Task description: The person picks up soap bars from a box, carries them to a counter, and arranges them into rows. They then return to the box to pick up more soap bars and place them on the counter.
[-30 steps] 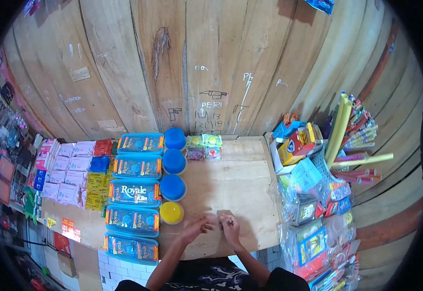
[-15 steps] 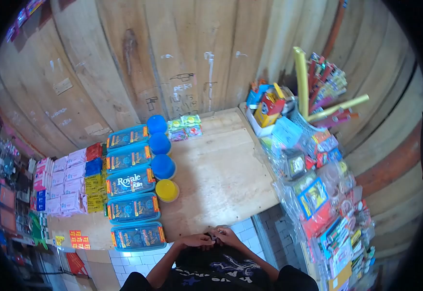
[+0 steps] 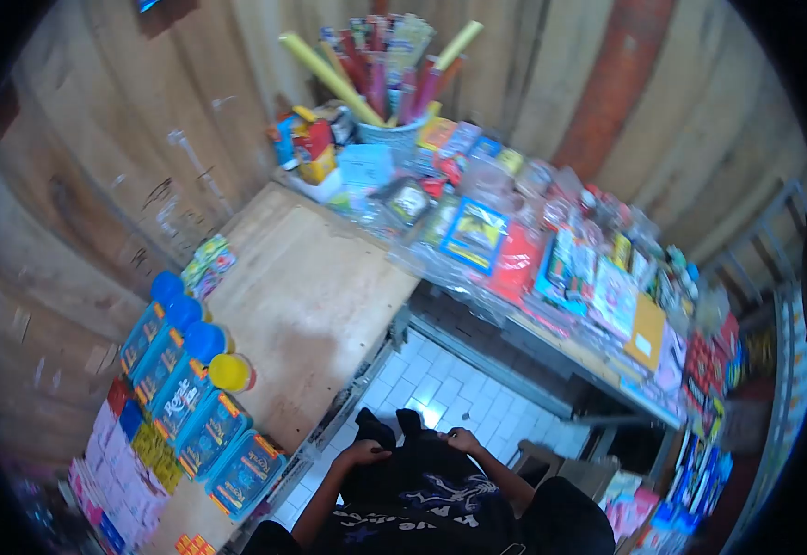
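My left hand (image 3: pixel 366 451) is closed at the front edge of my black printed T-shirt (image 3: pixel 422 495), with its fingers curled in against dark cloth. On the other side of the shirt front, my right hand (image 3: pixel 462 441) is curled closed too. What either hand grips, if anything, is too small and blurred to make out. Just beyond the hands, two black shapes (image 3: pixel 377 429) stand out against the white tiled floor (image 3: pixel 422 384); they may be cloth or footwear. Both hands are apart from the goods.
A wooden table (image 3: pixel 306 268) at left bears a row of blue Royale packs (image 3: pixel 253 474), blue-lidded jars (image 3: pixel 205 341), a yellow-lidded jar (image 3: pixel 230 373) and pink packets (image 3: pixel 112 453). Across the back, a counter holds a basket of rolls (image 3: pixel 392 139), a blue-framed pack (image 3: pixel 474 235) and other packets.
My view has turned to the right, so the table now lies at left and the counter ahead. My hands, together before, have moved apart along the shirt front.
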